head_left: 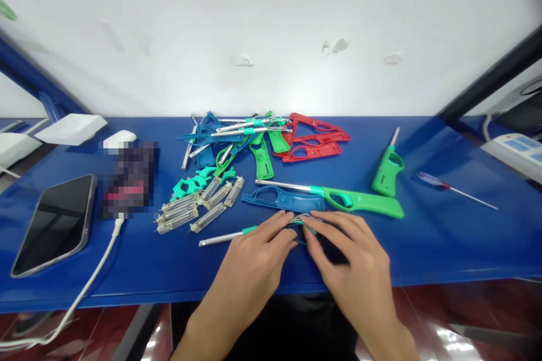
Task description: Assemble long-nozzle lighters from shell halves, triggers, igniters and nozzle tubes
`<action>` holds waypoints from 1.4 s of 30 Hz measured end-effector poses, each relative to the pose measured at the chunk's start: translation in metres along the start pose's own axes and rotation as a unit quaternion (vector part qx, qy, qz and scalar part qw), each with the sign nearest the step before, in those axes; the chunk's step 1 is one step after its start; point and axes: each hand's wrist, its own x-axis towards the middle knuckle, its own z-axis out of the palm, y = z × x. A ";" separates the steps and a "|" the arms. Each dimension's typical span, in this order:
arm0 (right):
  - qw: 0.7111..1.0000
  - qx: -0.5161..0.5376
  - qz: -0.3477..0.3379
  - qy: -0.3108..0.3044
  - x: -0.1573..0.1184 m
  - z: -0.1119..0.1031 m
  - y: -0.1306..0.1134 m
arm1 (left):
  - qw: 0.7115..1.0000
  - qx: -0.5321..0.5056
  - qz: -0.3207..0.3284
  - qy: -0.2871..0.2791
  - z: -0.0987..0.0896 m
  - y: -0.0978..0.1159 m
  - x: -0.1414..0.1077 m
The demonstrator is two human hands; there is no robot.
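My left hand is closed around the inner end of a lighter piece with a silver tube that points left. Thin wires and a teal part show between the fingertips of both hands. My right hand has its thumb and forefinger pinched on that same piece from the right. Much of the piece is hidden under the fingers. Just beyond the hands lies a blue half shell, and beside it a green lighter with a long silver tube.
Behind are piled tubes and green shells, with red shells to their right. Clear fuel tanks and teal triggers lie left. A small green lighter and screwdriver lie right, a phone and cable far left.
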 end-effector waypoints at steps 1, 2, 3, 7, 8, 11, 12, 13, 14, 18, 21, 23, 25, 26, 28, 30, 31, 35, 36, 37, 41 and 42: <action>1.000 -0.001 0.001 -0.001 0.000 0.000 0.000 | 1.000 -0.008 -0.019 -0.003 -0.001 0.001 0.001; 1.000 -0.002 0.003 -0.002 0.000 0.000 0.001 | 0.999 -0.018 -0.042 -0.008 -0.002 0.002 0.002; 1.000 -0.003 0.005 -0.002 0.000 0.001 0.001 | 0.997 -0.030 -0.067 -0.013 -0.003 0.003 0.002; 1.000 -0.012 0.009 0.002 -0.001 0.002 0.002 | 0.995 -0.046 -0.093 -0.010 -0.004 0.004 0.006; 1.000 -0.015 0.011 0.003 -0.001 0.002 0.002 | 0.996 -0.039 -0.084 -0.001 -0.002 0.004 0.007; 1.000 -0.021 0.016 0.001 -0.002 0.001 0.002 | 0.998 -0.003 -0.058 0.029 0.003 0.005 0.009; 1.000 -0.022 0.019 0.000 -0.002 0.001 0.002 | 0.998 0.009 -0.051 0.037 0.005 0.006 0.009; 1.000 -0.022 0.021 -0.001 -0.002 0.001 0.002 | 0.998 0.021 -0.046 0.044 0.007 0.007 0.009; 1.000 -0.021 0.023 -0.002 -0.002 0.001 0.003 | 0.997 0.031 -0.043 0.051 0.009 0.008 0.009; 0.999 -0.017 0.029 -0.001 -0.004 0.003 0.004 | 0.995 0.031 -0.061 0.079 0.012 0.013 0.010; 0.999 -0.014 0.035 0.002 -0.005 0.003 0.005 | 0.993 0.018 -0.081 0.088 0.013 0.016 0.012; 0.999 -0.012 0.037 0.002 -0.005 0.004 0.005 | 0.990 0.017 -0.096 0.100 0.013 0.019 0.014; 0.999 -0.010 0.040 -0.001 -0.004 0.004 0.004 | 0.987 0.009 -0.116 0.112 0.014 0.022 0.016; 0.999 -0.009 0.042 -0.004 -0.004 0.004 0.004 | 0.985 0.002 -0.128 0.115 0.014 0.023 0.018; 0.999 -0.009 0.048 -0.009 -0.002 0.003 0.002 | 0.982 -0.012 -0.148 0.114 0.014 0.026 0.021; 0.998 -0.009 0.057 -0.008 -0.001 0.002 0.001 | 0.980 -0.021 -0.162 0.114 0.015 0.027 0.023; 0.998 -0.009 0.061 -0.005 -0.001 0.002 0.001 | 0.979 -0.025 -0.168 0.115 0.015 0.027 0.024; 0.998 -0.002 0.070 -0.001 -0.001 0.003 0.000 | 0.973 -0.051 -0.184 0.129 0.017 0.028 0.024; 0.997 0.001 0.071 0.000 -0.001 0.003 0.000 | 0.972 -0.059 -0.185 0.133 0.017 0.028 0.023; 0.997 0.004 0.073 -0.001 -0.001 0.003 0.000 | 0.971 -0.066 -0.186 0.137 0.018 0.028 0.023; 0.997 0.018 0.077 -0.008 0.000 0.002 0.000 | 0.968 -0.087 -0.188 0.140 0.018 0.026 0.023; 0.997 0.021 0.077 -0.009 0.000 0.001 0.000 | 0.968 -0.091 -0.188 0.141 0.018 0.025 0.023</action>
